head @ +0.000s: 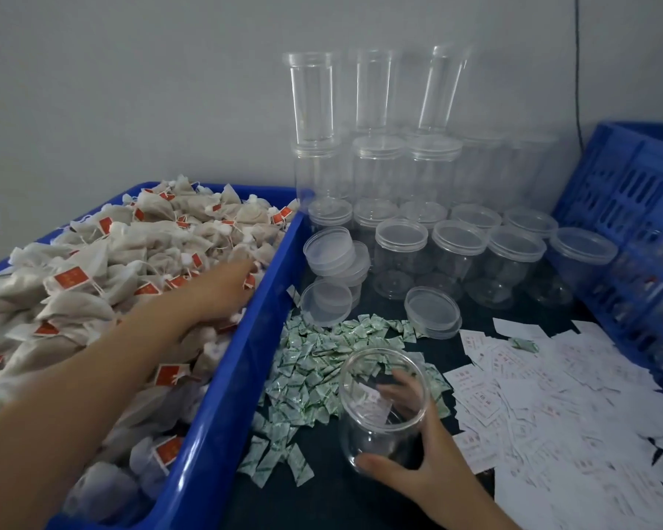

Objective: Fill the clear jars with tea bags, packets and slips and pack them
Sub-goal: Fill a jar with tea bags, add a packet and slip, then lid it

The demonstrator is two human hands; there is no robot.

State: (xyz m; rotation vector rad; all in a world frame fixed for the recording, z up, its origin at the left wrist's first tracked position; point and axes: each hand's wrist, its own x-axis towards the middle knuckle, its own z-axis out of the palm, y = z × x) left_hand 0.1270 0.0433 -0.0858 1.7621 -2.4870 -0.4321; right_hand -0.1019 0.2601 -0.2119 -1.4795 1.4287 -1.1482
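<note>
My right hand [418, 464] grips an open clear jar [379, 376] tilted toward me on the dark table; a white slip lies inside it. My left hand [223, 288] reaches into the blue bin [223, 415] and rests on the heap of tea bags [112, 262] with red tags; whether its fingers hold a bag is hidden. Green-and-white packets [314, 361] lie scattered left of the jar. White slips [552, 407] are spread to its right.
Lidded clear jars [460, 258] stand in rows behind, with taller stacks [376, 120] against the wall. Loose lids [328, 285] and a lid [433, 311] lie near the packets. A blue crate [636, 231] stands at the right edge.
</note>
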